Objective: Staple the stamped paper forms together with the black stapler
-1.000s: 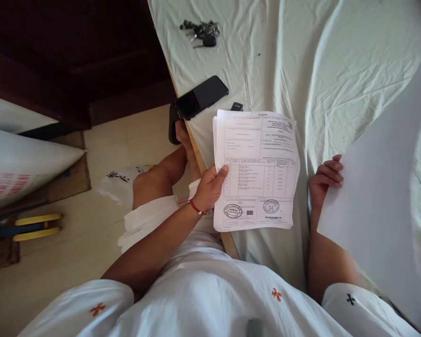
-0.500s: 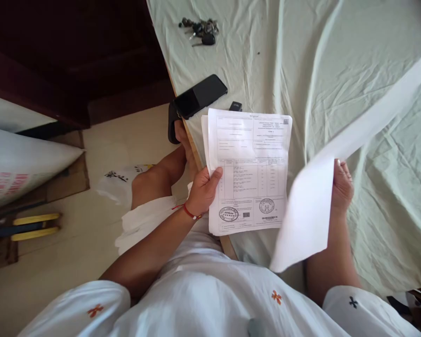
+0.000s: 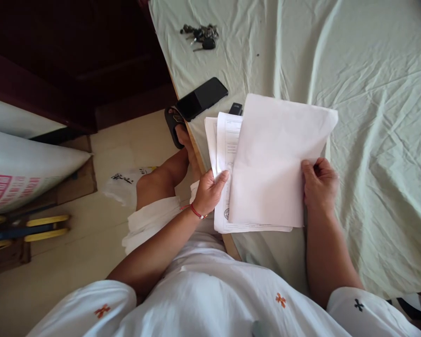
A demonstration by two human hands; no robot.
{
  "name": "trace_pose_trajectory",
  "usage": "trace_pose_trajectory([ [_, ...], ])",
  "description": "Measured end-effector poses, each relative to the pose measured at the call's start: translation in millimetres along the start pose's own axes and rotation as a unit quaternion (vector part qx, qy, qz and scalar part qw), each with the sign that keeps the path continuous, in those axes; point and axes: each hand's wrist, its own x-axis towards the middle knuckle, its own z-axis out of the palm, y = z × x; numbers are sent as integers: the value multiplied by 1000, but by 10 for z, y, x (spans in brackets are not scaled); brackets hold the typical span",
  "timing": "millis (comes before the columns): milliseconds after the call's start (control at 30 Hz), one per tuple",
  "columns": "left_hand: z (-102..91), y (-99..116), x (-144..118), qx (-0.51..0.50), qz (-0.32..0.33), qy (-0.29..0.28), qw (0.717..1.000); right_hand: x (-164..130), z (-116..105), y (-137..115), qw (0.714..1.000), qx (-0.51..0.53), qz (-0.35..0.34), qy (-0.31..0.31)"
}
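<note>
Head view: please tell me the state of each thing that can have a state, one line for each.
Blank sheet: held by right hand, laid over the stack, covering most of it.
Stack: printed pages, held at its left edge by left hand.
Phone: screen dark, lying at the bed's edge.
Keys: bunched, lying on the bedsheet.
Bedsheet: wrinkled.
Sandal: on the foot.

keys (image 3: 200,36) and phone (image 3: 202,98) on green sheet (image 3: 372,93).
</note>
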Motion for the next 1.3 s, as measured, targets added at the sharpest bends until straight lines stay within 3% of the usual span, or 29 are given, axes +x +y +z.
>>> trace_pose_trajectory([
  [233,-6,-58,-9,-22,20,-14,999,-16,-19,-3,998,-28,24,-46],
  [667,-4,-121,-4,-26,24,5,999,-73,-22,-105,981,93,98,-138],
  [933,17,-121,-33,-134,-61,32,989,-99,6,-77,991,64,64,-97],
  [1100,29,-107,-22,-144,-79,69,984,-68,7,-79,991,119,17,-55],
  [1200,29,-60,-17,-148,-86,59,983,-32,11,-108,986,167,-16,2],
  [1300,25,-32,-14,-157,-84,37,983,-6,11,-164,971,233,1,44],
])
